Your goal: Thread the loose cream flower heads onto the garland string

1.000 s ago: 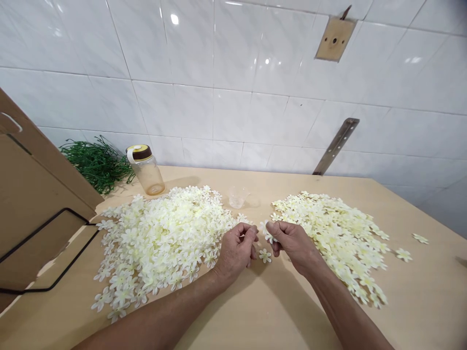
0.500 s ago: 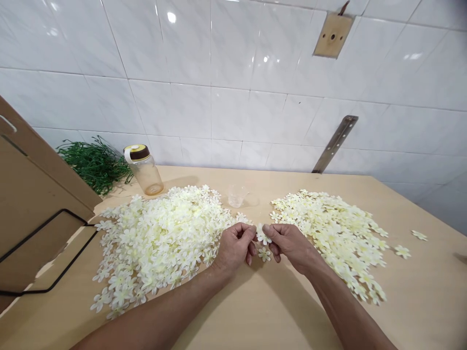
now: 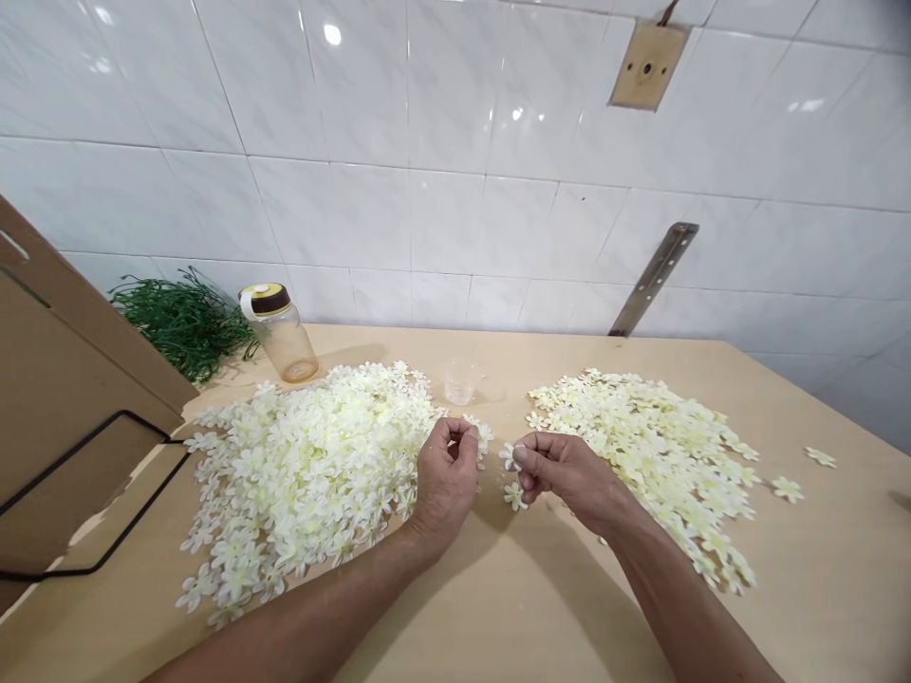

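Two hands, two heaps of flowers, one flower pinched at right

Two bare hands work above one bench [image 3: 484, 607], between two heaps of small pale flowers. The right hand [image 3: 559, 474] has its grip closed on one held flower [image 3: 508, 456], pinched between thumb and fingers at their tips. The left hand [image 3: 448, 479] has its fingers curled and its thumb drawn in toward them; whether its grip is closed on anything, I cannot tell. The two hands stand a little apart.

One loose flower [image 3: 513, 496] lies on the bench just below the held one. At least one more pale flower [image 3: 484, 434] shows beside the left fingertips, partly hidden. The left heap [image 3: 320, 465] is the larger; the right heap [image 3: 647, 436] spreads flatter. Each has too many overlapping flowers to count. Two single flowers [image 3: 788, 489] lie apart, beyond the right heap's outer edge.

Behind the hands stands one small clear cup [image 3: 461, 383]. Farther left are one bottle [image 3: 283, 337] with a brown and yellow lid, one tangle of green stems [image 3: 186, 323], one cardboard box [image 3: 78, 379] and one black wire frame [image 3: 140, 511]. The tiled wall [image 3: 356, 218] carries one metal bracket [image 3: 653, 282] and one square plate [image 3: 649, 68].
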The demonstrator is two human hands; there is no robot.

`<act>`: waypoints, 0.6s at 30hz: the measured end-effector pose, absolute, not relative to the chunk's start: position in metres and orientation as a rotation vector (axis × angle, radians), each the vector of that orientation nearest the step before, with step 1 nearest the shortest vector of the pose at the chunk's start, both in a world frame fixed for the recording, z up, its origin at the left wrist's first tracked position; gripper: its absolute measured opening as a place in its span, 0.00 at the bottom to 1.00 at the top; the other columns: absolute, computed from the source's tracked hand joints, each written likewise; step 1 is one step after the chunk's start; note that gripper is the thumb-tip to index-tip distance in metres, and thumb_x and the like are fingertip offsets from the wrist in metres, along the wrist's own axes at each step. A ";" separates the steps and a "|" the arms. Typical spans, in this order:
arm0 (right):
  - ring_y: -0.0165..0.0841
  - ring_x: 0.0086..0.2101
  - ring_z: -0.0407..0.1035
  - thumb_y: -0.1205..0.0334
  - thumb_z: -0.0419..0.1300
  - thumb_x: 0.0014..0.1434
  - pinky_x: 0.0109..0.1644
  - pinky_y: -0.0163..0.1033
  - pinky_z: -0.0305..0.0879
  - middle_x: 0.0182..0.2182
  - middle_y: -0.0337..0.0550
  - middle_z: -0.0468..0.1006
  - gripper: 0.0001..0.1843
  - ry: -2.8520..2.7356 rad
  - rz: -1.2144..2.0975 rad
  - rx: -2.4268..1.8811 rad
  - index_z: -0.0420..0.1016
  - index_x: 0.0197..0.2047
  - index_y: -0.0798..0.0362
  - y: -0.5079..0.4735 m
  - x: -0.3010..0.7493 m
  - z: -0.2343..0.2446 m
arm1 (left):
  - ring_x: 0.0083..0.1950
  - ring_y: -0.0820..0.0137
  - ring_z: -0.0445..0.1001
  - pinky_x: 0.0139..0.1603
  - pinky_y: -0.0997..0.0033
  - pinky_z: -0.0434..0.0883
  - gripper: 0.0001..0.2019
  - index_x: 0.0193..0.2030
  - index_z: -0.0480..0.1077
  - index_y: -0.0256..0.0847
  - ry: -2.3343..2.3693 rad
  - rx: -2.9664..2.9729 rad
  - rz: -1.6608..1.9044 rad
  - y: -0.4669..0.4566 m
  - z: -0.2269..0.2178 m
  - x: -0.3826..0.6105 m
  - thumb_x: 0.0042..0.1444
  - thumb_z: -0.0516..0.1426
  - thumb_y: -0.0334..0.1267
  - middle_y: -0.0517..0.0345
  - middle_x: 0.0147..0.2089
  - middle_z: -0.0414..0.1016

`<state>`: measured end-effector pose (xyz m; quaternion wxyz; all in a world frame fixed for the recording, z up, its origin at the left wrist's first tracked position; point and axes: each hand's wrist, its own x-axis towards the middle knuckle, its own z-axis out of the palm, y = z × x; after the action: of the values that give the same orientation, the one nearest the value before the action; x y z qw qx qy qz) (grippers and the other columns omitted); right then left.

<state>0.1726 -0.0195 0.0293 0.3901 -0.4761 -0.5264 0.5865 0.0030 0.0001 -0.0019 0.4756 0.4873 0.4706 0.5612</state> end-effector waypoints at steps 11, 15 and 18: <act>0.29 0.17 0.67 0.38 0.58 0.57 0.25 0.34 0.63 0.16 0.35 0.69 0.26 -1.332 1.296 -1.334 0.66 0.23 0.53 -0.018 0.169 0.024 | 0.26 0.77 0.63 0.26 0.79 0.62 0.08 0.39 0.68 0.39 1.139 1.324 1.333 -0.009 0.002 0.003 0.59 0.56 0.42 0.62 0.29 0.68; 0.29 0.17 0.67 0.40 0.60 0.57 0.24 0.34 0.63 0.15 0.35 0.70 0.25 -1.388 1.319 -1.313 0.68 0.23 0.53 -0.017 0.170 0.021 | 0.20 0.79 0.62 0.20 0.79 0.60 0.15 0.38 0.71 0.38 0.972 1.306 1.123 -0.013 0.003 0.004 0.60 0.54 0.49 0.61 0.29 0.70; 0.29 0.18 0.67 0.41 0.59 0.57 0.25 0.33 0.63 0.15 0.36 0.71 0.24 -1.430 1.338 -1.332 0.71 0.24 0.54 -0.018 0.170 0.020 | 0.15 0.78 0.59 0.15 0.79 0.57 0.17 0.36 0.71 0.38 0.911 1.249 1.000 -0.012 0.004 0.004 0.60 0.54 0.52 0.64 0.20 0.66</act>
<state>0.1696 -0.0177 0.0204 0.3771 -0.5208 -0.5592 0.5234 0.0041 -0.0124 0.0035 0.6055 0.5399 0.3937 0.4323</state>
